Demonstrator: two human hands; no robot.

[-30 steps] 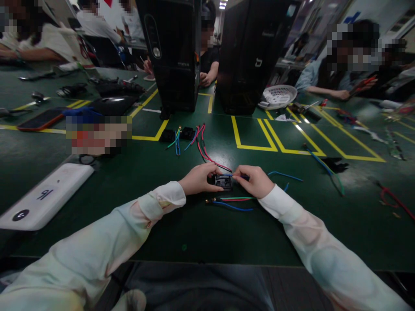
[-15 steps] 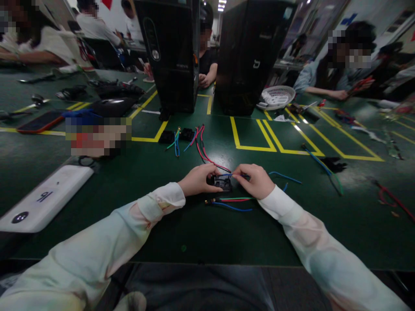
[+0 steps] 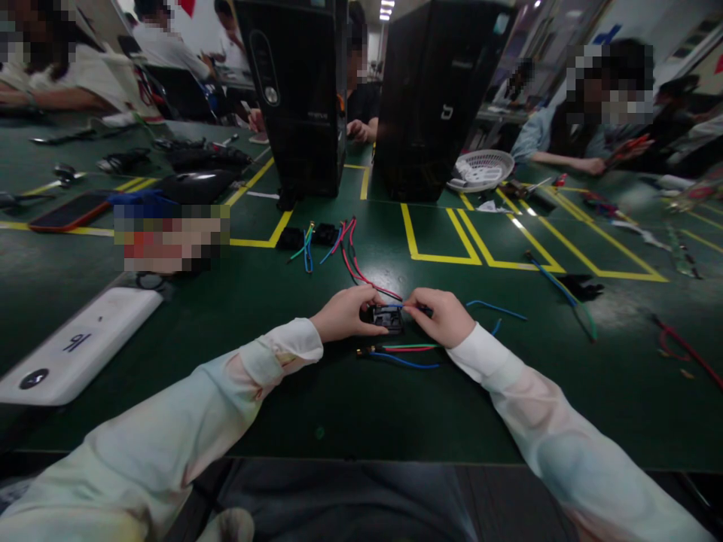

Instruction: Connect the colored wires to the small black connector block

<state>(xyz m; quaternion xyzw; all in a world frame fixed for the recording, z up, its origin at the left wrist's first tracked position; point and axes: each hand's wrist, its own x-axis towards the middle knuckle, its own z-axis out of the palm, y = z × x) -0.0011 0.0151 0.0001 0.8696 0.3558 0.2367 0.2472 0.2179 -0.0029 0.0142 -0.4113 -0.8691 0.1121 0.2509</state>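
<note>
My left hand [image 3: 351,312] grips the left side of a small black plastic housing [image 3: 388,322] whose open inside faces up. At the housing's upper right, my right hand [image 3: 437,312] pinches a blue wire [image 3: 391,306] between thumb and fingertips; the wire lies along the housing's far edge. Just below both hands, green, red and blue wires [image 3: 404,361] with a brass-coloured terminal end rest on the table. A red and black wire pair [image 3: 357,265] runs down towards the housing from above. Another blue wire [image 3: 497,308] lies right of my right hand.
Two tall black computer-like cases [image 3: 297,105] stand at the back of the green table [image 3: 271,421]. A white power bank-like device [image 3: 84,346] lies left. Black parts with wires [image 3: 308,245] sit beyond my hands; a white basket [image 3: 483,169] stands back right. Several people sit around.
Almost nothing differs. My right hand has shifted very slightly with the blue wire; my left hand and the housing stay in place.
</note>
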